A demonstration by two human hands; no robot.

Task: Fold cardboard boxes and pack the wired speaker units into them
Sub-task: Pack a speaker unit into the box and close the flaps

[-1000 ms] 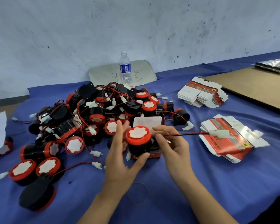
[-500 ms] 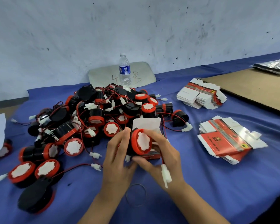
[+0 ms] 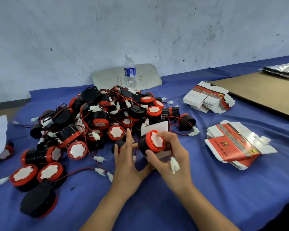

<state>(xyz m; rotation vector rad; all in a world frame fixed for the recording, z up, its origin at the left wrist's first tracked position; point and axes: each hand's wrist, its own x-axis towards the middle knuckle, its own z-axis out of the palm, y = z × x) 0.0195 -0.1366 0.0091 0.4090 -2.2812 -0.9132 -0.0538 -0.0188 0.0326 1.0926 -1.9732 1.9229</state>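
Head view: right hand around speaker unit, left hand straight-fingered beside.

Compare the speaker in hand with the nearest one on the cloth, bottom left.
The held speaker is gripped by the right hand and tilted; the nearest speaker lies untouched on the blue cloth. The held one shows its white-capped red face; the nearest shows its black back. Both have black bodies and red rims.

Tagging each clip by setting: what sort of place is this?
Probably a small packing workshop: a heap of wired speakers, stacks of flat boxes, a blue-covered table against a scuffed wall.
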